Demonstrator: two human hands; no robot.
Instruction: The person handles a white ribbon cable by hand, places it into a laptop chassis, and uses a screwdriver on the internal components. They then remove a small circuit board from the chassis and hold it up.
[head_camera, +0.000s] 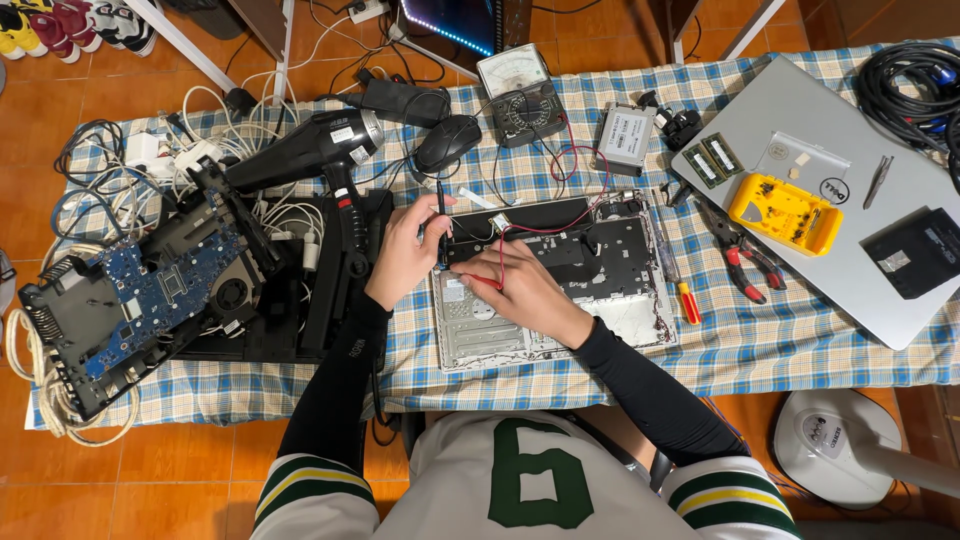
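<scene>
My left hand holds a thin black test probe upright against the left end of an opened laptop base that lies on the checked cloth. My right hand rests on the same base and pinches a red test probe flat against it. Red and black leads run from the probes up to an analogue meter at the table's far edge.
A black hair dryer and a stripped blue circuit board lie left. Screwdrivers and pliers sit right of the base. A closed silver laptop carries a yellow parts box, memory sticks and tweezers.
</scene>
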